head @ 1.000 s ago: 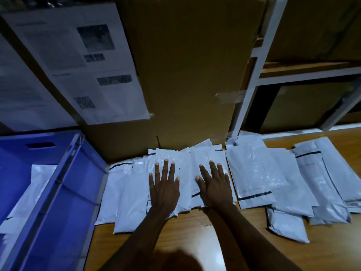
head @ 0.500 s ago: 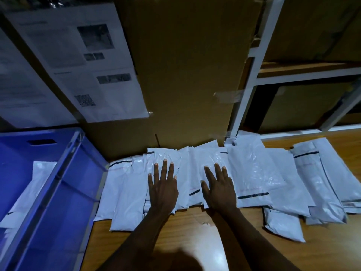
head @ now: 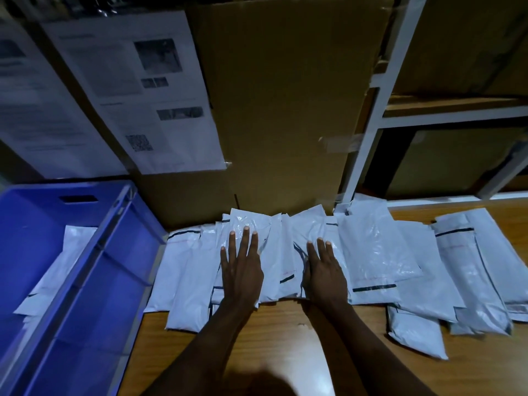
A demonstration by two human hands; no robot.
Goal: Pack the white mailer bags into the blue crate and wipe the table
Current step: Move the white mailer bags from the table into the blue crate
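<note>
Both hands, left hand [head: 241, 277] and right hand [head: 324, 277], press flat with straight fingers on overlapping white mailer bags [head: 274, 261] spread across the wooden worktop [head: 271, 338] (a few already lie inside the blue crate [head: 94, 281] at left).

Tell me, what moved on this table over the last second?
Very little. The right hand slid slightly rightward over the bags, and its spread fingers drew closer together. Nothing was taken hold of or let go. The left hand stayed pressed flat on the bags, and the pile and the crate stayed where they were.
</note>
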